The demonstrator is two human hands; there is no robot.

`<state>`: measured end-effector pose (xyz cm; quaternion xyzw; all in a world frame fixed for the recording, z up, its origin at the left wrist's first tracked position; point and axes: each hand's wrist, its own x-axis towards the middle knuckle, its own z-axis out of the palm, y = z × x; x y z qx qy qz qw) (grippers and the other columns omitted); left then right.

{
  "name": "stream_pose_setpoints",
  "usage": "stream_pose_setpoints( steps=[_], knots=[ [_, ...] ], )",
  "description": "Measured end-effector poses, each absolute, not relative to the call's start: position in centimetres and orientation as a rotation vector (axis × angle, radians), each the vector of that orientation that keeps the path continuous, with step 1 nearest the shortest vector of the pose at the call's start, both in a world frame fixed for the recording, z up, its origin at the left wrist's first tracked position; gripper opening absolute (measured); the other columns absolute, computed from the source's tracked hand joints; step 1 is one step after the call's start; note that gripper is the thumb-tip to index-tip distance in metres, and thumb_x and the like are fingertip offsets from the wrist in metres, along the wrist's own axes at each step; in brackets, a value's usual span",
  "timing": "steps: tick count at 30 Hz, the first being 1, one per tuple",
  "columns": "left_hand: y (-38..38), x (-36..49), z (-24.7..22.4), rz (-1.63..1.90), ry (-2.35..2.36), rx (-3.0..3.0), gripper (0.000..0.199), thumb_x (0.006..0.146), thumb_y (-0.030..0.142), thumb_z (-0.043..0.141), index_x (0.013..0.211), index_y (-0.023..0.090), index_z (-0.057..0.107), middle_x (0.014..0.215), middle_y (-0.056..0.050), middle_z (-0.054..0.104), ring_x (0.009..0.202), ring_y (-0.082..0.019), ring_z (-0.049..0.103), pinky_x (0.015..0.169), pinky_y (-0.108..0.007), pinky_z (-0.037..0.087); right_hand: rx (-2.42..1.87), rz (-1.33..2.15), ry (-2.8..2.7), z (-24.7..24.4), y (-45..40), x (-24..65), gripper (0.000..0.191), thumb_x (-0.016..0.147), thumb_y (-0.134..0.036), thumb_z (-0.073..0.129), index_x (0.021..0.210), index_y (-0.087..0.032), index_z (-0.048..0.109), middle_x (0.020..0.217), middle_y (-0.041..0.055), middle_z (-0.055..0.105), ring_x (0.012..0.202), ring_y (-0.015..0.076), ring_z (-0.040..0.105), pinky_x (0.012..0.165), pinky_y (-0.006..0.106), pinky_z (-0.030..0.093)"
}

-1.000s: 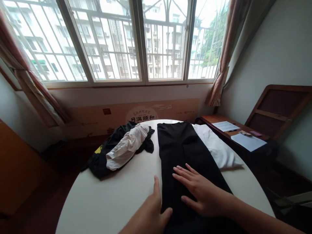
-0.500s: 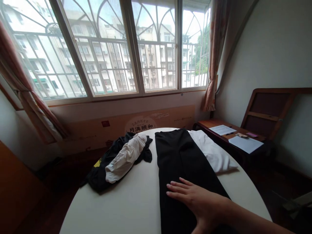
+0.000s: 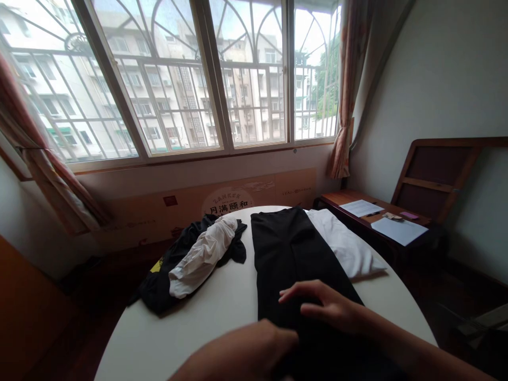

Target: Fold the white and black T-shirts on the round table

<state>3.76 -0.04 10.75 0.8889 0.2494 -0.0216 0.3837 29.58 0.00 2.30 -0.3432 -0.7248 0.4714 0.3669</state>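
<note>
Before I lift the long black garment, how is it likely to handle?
Probably floppy: the long black garment lies flat with soft creases. Held by one end, its length would likely sag. It might drag the white cloth beside it; their edges meet.

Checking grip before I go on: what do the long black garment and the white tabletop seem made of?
Black garment: matte fabric, probably woven, as its soft, shallow creases suggest; the fibre can't be told. White tabletop: perhaps laminate or painted board, satin-looking, smooth with no visible grain.
</note>
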Motion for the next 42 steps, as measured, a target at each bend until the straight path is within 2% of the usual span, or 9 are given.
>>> stream_pose_setpoints(
  steps=[5,10,15,19,23,27,31,37,42],
  knots=[
    [11.4,7.9,11.1,0.212,0.865,1.838,0.018,0.079,0.036,0.064,0.078,0.020,0.056,0.066,0.003,0.054,0.056,-0.012,0.049,0.051,-0.024,0.037,-0.882,1.484,-1.186,1.3,3.8,33.5,0.069,0.097,-0.075,0.040,0.119,-0.019,0.075,0.116,0.0155,0.078,0.111,0.0347,0.073,0.104,0.056,0.051],
    [18.6,9.2,6.8,0.315,1.072,1.297,0.049,0.083,0.068,0.058,0.075,0.021,0.051,0.066,0.004,0.049,0.058,-0.011,0.048,0.054,-0.023,0.041,-1.124,1.394,-1.082,-0.4,6.7,36.9,0.092,0.092,-0.088,0.022,0.125,-0.017,0.071,0.123,0.0212,0.074,0.113,0.0367,0.073,0.102,0.060,0.052],
    [19.0,7.6,3.5,0.293,1.041,1.596,0.052,0.064,0.056,0.085,0.069,0.021,0.048,0.062,0.008,0.040,0.059,-0.010,0.044,0.057,-0.024,0.045,-1.231,1.152,-1.607,0.3,4.4,38.3,0.102,0.079,-0.082,0.070,0.159,-0.023,0.045,0.158,0.0203,0.051,0.145,0.0363,0.051,0.117,0.057,0.041],
    [19.0,8.0,2.4,0.396,1.103,1.637,0.029,0.070,0.036,0.076,0.069,0.019,0.052,0.062,0.004,0.047,0.058,-0.012,0.049,0.052,-0.023,0.039,-1.234,1.094,-1.927,1.0,2.4,38.4,0.133,0.063,-0.060,0.094,0.168,-0.025,0.022,0.172,0.0183,0.028,0.157,0.0337,0.030,0.125,0.053,0.029],
    [18.7,9.2,1.7,0.546,1.205,1.543,0.020,0.077,0.028,0.062,0.067,0.020,0.047,0.059,0.005,0.041,0.052,-0.010,0.041,0.049,-0.024,0.031,-1.344,0.927,-1.811,0.1,2.8,38.2,0.091,0.082,-0.044,0.081,0.161,-0.020,0.041,0.153,0.0153,0.057,0.144,0.0307,0.051,0.119,0.049,0.042],
    [17.8,9.3,1.6,0.599,1.257,1.621,0.025,0.077,0.038,0.070,0.074,0.018,0.055,0.065,0.003,0.049,0.060,-0.013,0.044,0.050,-0.025,0.030,-1.442,0.654,-1.457,-0.8,4.7,38.5,0.035,0.093,-0.047,0.059,0.110,-0.020,0.073,0.094,0.0072,0.077,0.091,0.0287,0.073,0.082,0.040,0.059],
    [17.0,9.0,1.7,0.589,1.203,1.668,0.022,0.074,0.030,0.073,0.071,0.018,0.055,0.067,0.002,0.053,0.062,-0.013,0.047,0.053,-0.025,0.033,-1.523,0.502,-1.188,-1.1,5.5,39.0,0.025,0.092,-0.043,0.055,0.092,-0.023,0.070,0.075,0.0035,0.072,0.077,0.0274,0.069,0.069,0.037,0.056],
    [16.7,9.5,1.1,0.650,1.185,1.637,0.017,0.078,0.018,0.060,0.064,0.018,0.051,0.063,0.000,0.055,0.059,-0.014,0.051,0.054,-0.024,0.035,-1.447,0.871,-1.162,-1.5,5.6,38.9,0.031,0.086,-0.051,0.072,0.099,-0.023,0.071,0.090,0.0074,0.078,0.081,0.0306,0.074,0.070,0.041,0.059],
    [16.2,9.6,1.0,0.698,1.414,2.085,0.016,0.088,0.023,0.056,0.074,0.017,0.061,0.082,-0.008,0.068,0.082,-0.023,0.065,0.074,-0.029,0.045,-1.444,0.644,-1.259,-1.6,5.8,38.5,0.027,0.085,-0.048,0.070,0.092,-0.023,0.065,0.083,0.0051,0.074,0.083,0.0301,0.072,0.073,0.041,0.058]
  ],
)
